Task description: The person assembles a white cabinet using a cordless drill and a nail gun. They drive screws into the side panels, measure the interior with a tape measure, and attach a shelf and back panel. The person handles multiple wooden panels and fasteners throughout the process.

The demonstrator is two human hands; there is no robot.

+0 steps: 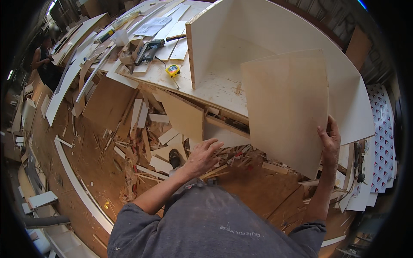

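Plywood panel [286,109] gripped at its edge by right hand [330,139], left hand [204,155] spread loose, holding nothing, above floor offcuts [148,142]

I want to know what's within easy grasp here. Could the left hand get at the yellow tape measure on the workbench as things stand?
Probably yes, with a stretch. The left hand is free and open, and the yellow tape measure lies in the open on the workbench, but well ahead of the hand.

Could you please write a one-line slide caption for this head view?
Right hand grips a pale rectangular plywood panel over the workbench; left hand hangs open above wood offcuts.
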